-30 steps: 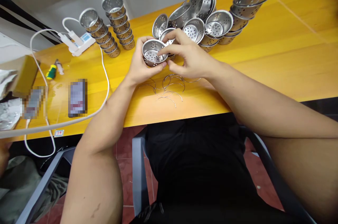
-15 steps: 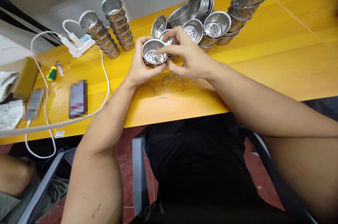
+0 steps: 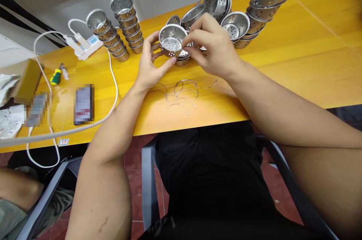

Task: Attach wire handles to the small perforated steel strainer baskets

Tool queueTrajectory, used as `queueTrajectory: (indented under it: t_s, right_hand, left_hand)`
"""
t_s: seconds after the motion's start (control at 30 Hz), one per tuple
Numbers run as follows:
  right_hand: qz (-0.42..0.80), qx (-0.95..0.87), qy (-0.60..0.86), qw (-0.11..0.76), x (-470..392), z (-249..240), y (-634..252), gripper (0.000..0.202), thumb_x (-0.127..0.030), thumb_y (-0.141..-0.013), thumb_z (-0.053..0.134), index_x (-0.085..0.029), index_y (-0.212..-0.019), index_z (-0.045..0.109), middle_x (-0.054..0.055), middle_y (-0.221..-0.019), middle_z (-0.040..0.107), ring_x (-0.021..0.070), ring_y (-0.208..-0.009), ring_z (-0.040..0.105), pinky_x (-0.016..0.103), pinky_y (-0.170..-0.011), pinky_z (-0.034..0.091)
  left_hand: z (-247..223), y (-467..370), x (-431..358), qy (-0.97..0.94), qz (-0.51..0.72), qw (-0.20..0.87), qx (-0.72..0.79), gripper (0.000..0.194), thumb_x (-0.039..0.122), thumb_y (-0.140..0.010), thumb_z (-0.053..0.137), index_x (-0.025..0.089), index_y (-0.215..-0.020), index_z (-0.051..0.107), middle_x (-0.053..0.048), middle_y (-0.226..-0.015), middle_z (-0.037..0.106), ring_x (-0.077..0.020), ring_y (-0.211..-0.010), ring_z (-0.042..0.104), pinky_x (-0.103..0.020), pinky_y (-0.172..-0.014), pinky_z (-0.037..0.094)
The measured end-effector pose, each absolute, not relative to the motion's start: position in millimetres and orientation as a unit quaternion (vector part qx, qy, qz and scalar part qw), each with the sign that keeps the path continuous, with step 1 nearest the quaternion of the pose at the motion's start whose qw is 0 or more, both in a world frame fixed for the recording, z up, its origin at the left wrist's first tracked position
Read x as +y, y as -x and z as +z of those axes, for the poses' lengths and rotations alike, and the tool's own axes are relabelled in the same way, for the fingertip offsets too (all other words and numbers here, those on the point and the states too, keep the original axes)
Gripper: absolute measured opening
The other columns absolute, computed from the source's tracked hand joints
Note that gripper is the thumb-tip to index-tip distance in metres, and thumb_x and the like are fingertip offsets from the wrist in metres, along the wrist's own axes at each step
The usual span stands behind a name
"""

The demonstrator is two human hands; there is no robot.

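A perforated metal cup (image 3: 171, 44) is held by my left hand (image 3: 151, 61), its fingers wrapped round the left side and the thumb at the lower rim. Its mouth faces up toward me, and a thin line runs across the inside. My right hand (image 3: 212, 46) is closed in a pinch at the cup's right rim; what the fingertips hold is too small to make out. Below and behind the held cup, other cups (image 3: 181, 61) are partly hidden. Several thin curved wires (image 3: 186, 89) lie on the yellow table (image 3: 226, 106) in front of my hands.
Two stacks of cups (image 3: 113, 40) (image 3: 132, 29) stand at the left, a tall stack (image 3: 261, 12) at the right, and loose cups (image 3: 216, 4) between. Further left are a power strip (image 3: 89, 47), white cable, a phone (image 3: 83, 104) and a green-yellow tool (image 3: 56, 77). A person's knee shows lower left.
My left hand has raised the cup and moved it slightly right. My right fingers have left the cup's inside and drawn together at its right rim.
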State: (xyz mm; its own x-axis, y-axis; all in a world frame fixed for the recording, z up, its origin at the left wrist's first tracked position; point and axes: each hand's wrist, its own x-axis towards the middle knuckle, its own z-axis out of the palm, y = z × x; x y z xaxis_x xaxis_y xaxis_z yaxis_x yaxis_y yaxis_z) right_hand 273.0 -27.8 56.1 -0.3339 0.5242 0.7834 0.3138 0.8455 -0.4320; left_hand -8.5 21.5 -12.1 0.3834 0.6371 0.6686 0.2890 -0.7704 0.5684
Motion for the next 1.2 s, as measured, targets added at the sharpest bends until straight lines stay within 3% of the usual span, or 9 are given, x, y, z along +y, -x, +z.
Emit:
queueTrajectory:
  t_s: [0.13,0.43,0.63,0.77,0.97,1.1,1.2]
  right_hand:
    - [0.048,-0.799,0.268,0.536,-13,50,-280,0.009,-0.05,-0.11,0.079,-0.043,-0.111,0.084,0.007,-0.112,0.075,0.0327,-0.098,0.066,0.056,-0.089,0.06]
    - [0.027,-0.803,0.297,0.516,-10,43,-282,0.006,-0.042,-0.103,0.085,-0.044,-0.109,0.084,0.008,-0.113,0.074,0.0372,-0.103,0.065,0.06,-0.087,0.058]
    - [0.051,-0.822,0.299,0.482,-19,46,-282,0.035,-0.043,-0.099,0.087,-0.052,-0.132,0.083,0.007,-0.131,0.076,0.0433,-0.122,0.065,0.068,-0.104,0.058]
    - [0.05,-0.828,0.33,0.45,-29,50,-276,0.037,-0.043,-0.098,0.088,-0.054,-0.133,0.084,0.004,-0.155,0.072,0.0511,-0.139,0.062,0.08,-0.117,0.05]
    - [0.031,-0.814,0.331,0.477,-15,34,-269,0.03,-0.042,-0.094,0.092,-0.06,-0.118,0.088,-0.004,-0.156,0.075,0.0528,-0.15,0.059,0.085,-0.119,0.045]
    - [0.002,-0.794,0.301,0.528,4,17,-266,0.029,-0.045,-0.092,0.091,-0.062,-0.116,0.088,-0.008,-0.156,0.076,0.0513,-0.142,0.063,0.087,-0.112,0.049]
    - [0.018,-0.791,0.276,0.546,13,11,-268,0.041,-0.049,-0.082,0.1,-0.062,-0.119,0.088,-0.007,-0.154,0.077,0.0524,-0.139,0.064,0.085,-0.11,0.052]
  left_hand:
    - [-13,15,22,-0.806,0.465,0.177,0.319,0.099,0.092,-0.096,0.078,0.046,-0.171,0.035,-0.012,-0.179,0.051,-0.0374,-0.153,0.068,-0.055,-0.126,0.062]
    - [-17,15,19,-0.826,0.401,0.228,0.323,0.103,0.091,-0.096,0.079,0.041,-0.172,0.033,-0.017,-0.184,0.049,-0.0415,-0.167,0.059,-0.062,-0.136,0.055]
    - [-29,13,29,-0.826,0.388,0.267,0.31,0.113,0.091,-0.095,0.081,0.041,-0.178,0.022,-0.019,-0.192,0.041,-0.0432,-0.176,0.05,-0.068,-0.14,0.051]
    - [-36,4,36,-0.824,0.388,0.275,0.307,0.111,0.09,-0.098,0.077,0.043,-0.181,0.021,-0.017,-0.194,0.039,-0.0418,-0.179,0.048,-0.068,-0.142,0.05]
    - [-33,-4,32,-0.816,0.399,0.28,0.311,0.096,0.089,-0.102,0.071,0.037,-0.176,0.038,-0.018,-0.181,0.053,-0.0385,-0.163,0.065,-0.061,-0.132,0.06]
    - [-30,-4,28,-0.811,0.413,0.272,0.312,0.087,0.09,-0.102,0.071,0.034,-0.166,0.051,-0.019,-0.17,0.062,-0.0359,-0.154,0.07,-0.058,-0.125,0.066]
    - [-32,-4,31,-0.812,0.415,0.266,0.314,0.086,0.091,-0.101,0.072,0.035,-0.163,0.054,-0.018,-0.166,0.065,-0.0352,-0.151,0.072,-0.055,-0.117,0.071]
